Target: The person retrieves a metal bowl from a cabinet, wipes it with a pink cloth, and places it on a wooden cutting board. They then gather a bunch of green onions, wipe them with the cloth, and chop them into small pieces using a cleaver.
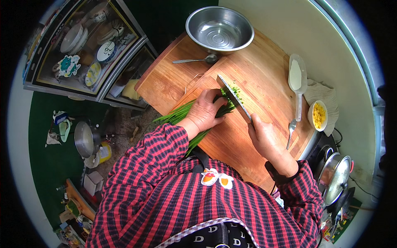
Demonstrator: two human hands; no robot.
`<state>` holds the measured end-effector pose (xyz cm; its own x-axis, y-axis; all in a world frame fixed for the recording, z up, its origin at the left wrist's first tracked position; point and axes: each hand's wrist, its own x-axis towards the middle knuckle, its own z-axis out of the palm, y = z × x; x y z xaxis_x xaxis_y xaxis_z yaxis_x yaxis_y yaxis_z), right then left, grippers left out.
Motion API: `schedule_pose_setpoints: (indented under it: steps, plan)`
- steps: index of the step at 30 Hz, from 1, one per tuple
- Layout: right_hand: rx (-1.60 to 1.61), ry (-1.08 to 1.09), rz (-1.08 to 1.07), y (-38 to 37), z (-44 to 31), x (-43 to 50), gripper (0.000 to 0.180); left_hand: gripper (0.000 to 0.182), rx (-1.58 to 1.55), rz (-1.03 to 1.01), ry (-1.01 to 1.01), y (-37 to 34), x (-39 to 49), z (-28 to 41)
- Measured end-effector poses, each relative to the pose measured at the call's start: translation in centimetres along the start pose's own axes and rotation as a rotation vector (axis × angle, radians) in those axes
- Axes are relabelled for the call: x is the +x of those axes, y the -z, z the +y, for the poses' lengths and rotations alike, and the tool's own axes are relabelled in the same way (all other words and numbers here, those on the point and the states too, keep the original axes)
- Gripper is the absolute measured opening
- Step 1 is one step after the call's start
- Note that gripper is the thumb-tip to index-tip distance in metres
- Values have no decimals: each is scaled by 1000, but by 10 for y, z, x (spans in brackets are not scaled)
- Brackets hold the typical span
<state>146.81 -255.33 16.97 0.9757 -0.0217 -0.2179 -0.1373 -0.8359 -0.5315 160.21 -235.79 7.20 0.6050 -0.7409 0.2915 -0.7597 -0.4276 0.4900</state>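
Observation:
A bundle of long green chives [178, 112] lies across the wooden cutting board [217, 136], its far ends hanging past the board's near left edge. My left hand [206, 110] presses the bundle down with curled fingers, close to the blade. In my right hand [265, 135] is the handle of a kitchen cleaver [234, 98]; green bits cling to the blade, which stands at the bundle's cut end. Chopped chives [237, 93] lie in a small heap on the blade's far side. Whether the blade touches the board cannot be told.
A steel basin [220, 29] and a metal spoon [198, 59] are at the back. On the right lie a scoop of white powder [296, 76], another spoon [291, 131], a bowl of yellow food [318, 115] on a cloth [321, 93], and a lidded pot [336, 176]. A glass-doored cabinet [86, 46] stands left.

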Motion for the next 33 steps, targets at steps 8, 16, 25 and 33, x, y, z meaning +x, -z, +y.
schedule_pose_setpoints:
  steps: [8,16,25,33]
  plan:
    - [-24,-19,-31,1,3,4,14,58,32,-3,-30,2,1,-2]
    - [30,-8,-2,-2,7,4,15,95,146,77,137,18,3,7]
    - [89,11,6,-5,12,3,16,89,226,-117,317,-6,1,17]
    - [79,28,81,6,-3,-10,16,79,313,-150,327,-12,1,13]
